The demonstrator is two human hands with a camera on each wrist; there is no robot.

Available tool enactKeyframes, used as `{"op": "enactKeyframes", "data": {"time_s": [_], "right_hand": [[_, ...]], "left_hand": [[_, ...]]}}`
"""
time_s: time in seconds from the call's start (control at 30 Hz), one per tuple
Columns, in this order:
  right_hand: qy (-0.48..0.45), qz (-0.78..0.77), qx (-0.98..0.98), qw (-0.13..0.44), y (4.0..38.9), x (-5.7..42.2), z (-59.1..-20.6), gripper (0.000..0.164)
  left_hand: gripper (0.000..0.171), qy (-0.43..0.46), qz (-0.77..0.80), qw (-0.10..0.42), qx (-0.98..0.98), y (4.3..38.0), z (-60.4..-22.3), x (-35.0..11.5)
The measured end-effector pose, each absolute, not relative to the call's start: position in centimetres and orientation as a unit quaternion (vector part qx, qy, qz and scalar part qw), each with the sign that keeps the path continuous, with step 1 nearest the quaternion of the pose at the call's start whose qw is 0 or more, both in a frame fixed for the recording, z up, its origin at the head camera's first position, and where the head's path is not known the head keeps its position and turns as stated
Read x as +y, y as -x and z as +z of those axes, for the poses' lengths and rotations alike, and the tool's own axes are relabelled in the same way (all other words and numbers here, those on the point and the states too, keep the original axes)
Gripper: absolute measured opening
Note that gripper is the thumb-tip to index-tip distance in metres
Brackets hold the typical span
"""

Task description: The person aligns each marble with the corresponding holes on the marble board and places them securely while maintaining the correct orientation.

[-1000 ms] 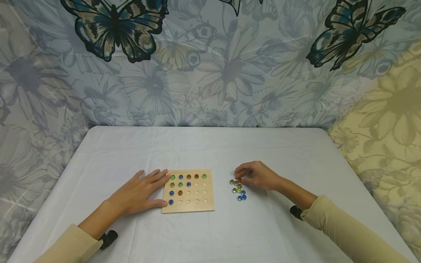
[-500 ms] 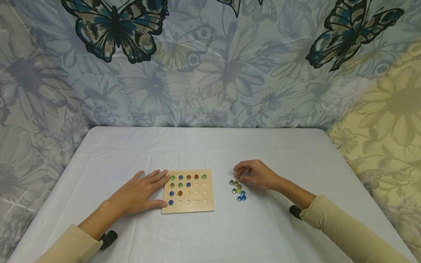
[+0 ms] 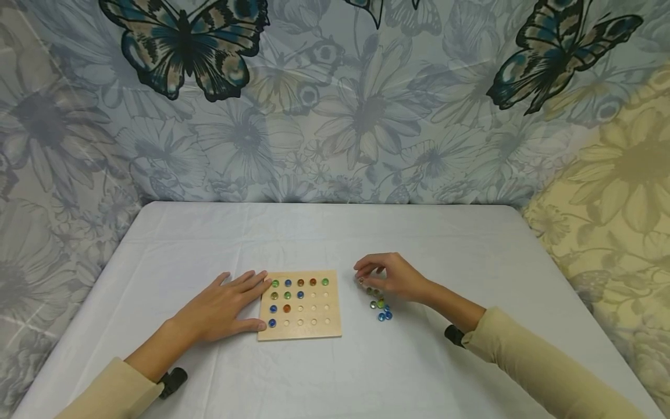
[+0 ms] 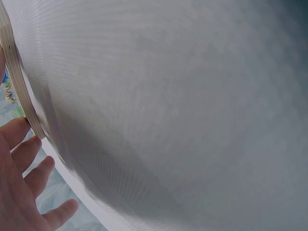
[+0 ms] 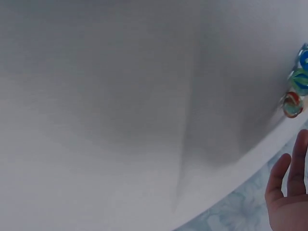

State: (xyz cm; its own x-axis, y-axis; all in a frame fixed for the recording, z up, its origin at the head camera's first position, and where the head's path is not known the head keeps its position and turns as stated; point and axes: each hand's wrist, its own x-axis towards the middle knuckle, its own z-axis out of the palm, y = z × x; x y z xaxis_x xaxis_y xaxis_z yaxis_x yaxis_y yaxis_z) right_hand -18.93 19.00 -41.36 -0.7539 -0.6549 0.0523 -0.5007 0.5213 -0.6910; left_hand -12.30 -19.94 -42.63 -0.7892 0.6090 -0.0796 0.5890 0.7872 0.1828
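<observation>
My left hand (image 3: 222, 308) lies spread at the left edge of a square wooden board (image 3: 314, 330), its index fingertip and thumb touching the rim. In the left wrist view the fingers (image 4: 38, 175) look straight beside the board's edge (image 4: 21, 86). Glass marbles fill the board's top row and part of the lower rows; other hollows are bare. To the right of the board, my right hand (image 3: 395, 276) pinches a small marble (image 3: 360, 280), partly hidden by the fingertips. Beneath and beside that hand lies a loose cluster of marbles (image 3: 381, 316), blue, green and clear.
A white cloth (image 3: 335, 378) covers the table. Behind it hangs a fabric backdrop (image 3: 335, 116) with flowers and butterflies. Dark wrist cameras sit under both cuffs, the left one (image 3: 174, 382) close to the table. In the right wrist view a red-streaked marble (image 5: 292, 105) shows near the fingers.
My right hand has picked up a reddish marble from the top of the cluster and moved left toward the board. The left hand and the board have stayed put.
</observation>
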Motion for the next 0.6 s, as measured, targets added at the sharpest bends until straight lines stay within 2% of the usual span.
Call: {"op": "enactKeyframes", "data": {"time_s": [0.6], "right_hand": [[0.364, -0.366, 0.846, 0.133, 18.7, 13.9, -41.2, 0.028]], "left_hand": [[0.085, -0.32, 0.071, 0.059, 0.943, 12.3, -42.7, -20.0]]}}
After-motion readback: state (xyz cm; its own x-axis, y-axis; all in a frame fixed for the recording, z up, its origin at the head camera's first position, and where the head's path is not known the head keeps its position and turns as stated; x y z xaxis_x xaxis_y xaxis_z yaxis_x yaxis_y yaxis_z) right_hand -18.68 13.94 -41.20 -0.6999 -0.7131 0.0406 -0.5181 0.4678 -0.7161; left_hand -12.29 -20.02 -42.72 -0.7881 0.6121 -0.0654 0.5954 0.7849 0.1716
